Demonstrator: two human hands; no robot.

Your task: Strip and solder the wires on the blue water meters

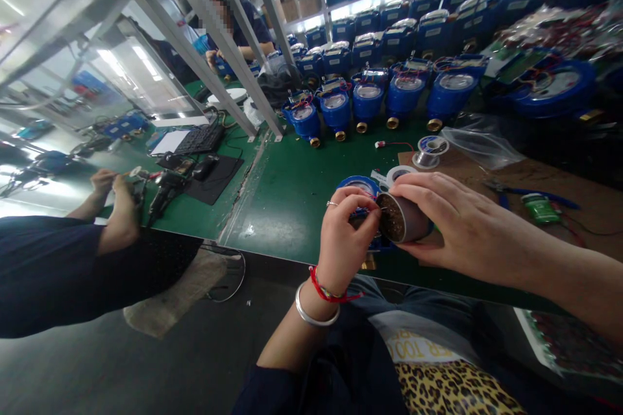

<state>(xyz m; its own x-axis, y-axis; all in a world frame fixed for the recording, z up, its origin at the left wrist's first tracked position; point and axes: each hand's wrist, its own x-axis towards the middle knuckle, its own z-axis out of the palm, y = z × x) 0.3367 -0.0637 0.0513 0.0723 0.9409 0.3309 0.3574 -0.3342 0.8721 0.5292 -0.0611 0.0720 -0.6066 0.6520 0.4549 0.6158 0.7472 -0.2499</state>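
Observation:
A round grey container (413, 219) with brown, grainy contents is tilted on its side, its open mouth facing left. My right hand (438, 217) is wrapped round it. At its mouth, my left hand (348, 227) has thumb and fingers pinched together; what they hold is too small to make out. Behind and under my left hand lies a blue meter (359, 183), mostly hidden, with a brass fitting (368, 262) showing below. A white roll (400, 172) sits just behind the container.
Blue meters (367, 98) stand in rows at the back. A solder spool (430, 150), blue-handled pliers (501, 193) and a green jar (540, 209) lie to the right. Metal posts (263, 100) rise left of centre. Another person's hands (114, 188) work at the far left.

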